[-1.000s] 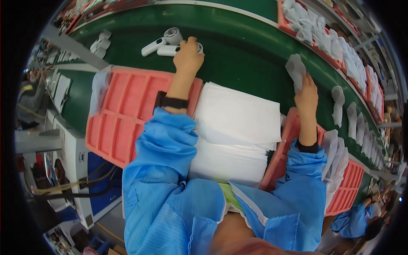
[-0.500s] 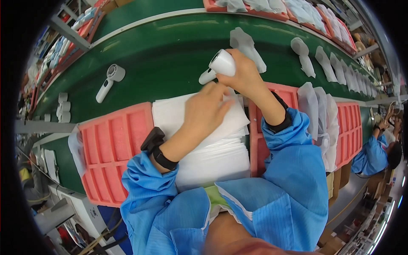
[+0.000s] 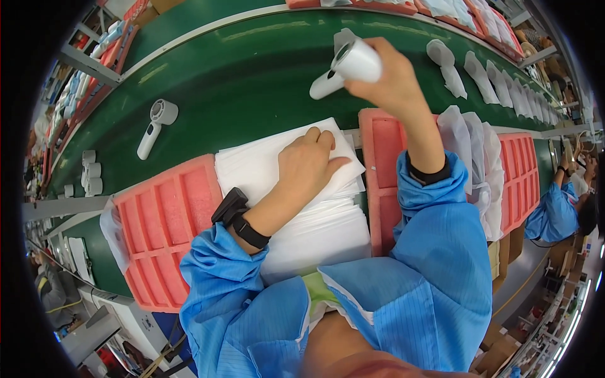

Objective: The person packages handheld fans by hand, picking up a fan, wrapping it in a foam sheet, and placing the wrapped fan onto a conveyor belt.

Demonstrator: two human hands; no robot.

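My right hand point(image 3: 392, 79) is closed around the round head of a white handheld fan point(image 3: 362, 61), lifted above the green belt. The fan's handle points down to the left. My left hand point(image 3: 305, 165) lies on a stack of thin white sheets or sleeves point(image 3: 249, 165), fingers bent and thumb spread, with nothing visible in it. Partly hidden behind the held fan is a translucent sleeve point(image 3: 342, 38). Another bare handheld fan point(image 3: 151, 132) rests on the belt to the left.
Pink compartment trays point(image 3: 165, 211) point(image 3: 372, 183) flank the stack. Sleeved fans point(image 3: 455, 148) lean at the right tray, and a row of sleeved fans point(image 3: 479, 82) lies along the green belt point(image 3: 239, 94). A co-worker in blue point(image 3: 554, 211) sits at far right.
My right hand has moved up and right with the fan, away from my left hand. My left hand has settled on the stack, slightly lower than before.
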